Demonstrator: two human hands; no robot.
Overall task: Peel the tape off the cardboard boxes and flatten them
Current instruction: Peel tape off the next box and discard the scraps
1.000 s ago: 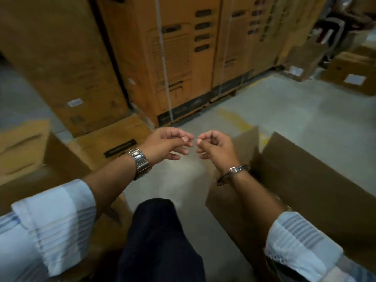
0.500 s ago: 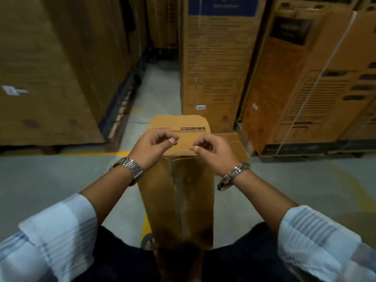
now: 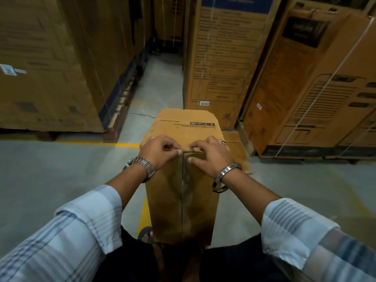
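Tall printed cartons stand behind the narrow brown cardboard box, which is upright on the smooth grey floor. At the box's top edge, either side of its centre seam, the left hand and right hand each curl fingers over the cardboard, gripping it.

A: What is on the grey floor?
B: A yellow line, and tall cartons on wood pallets. A narrow path goes back between them.
A: Anything on the cartons?
B: A white sticker on the left one. A thin white strap runs slanted across the right one.
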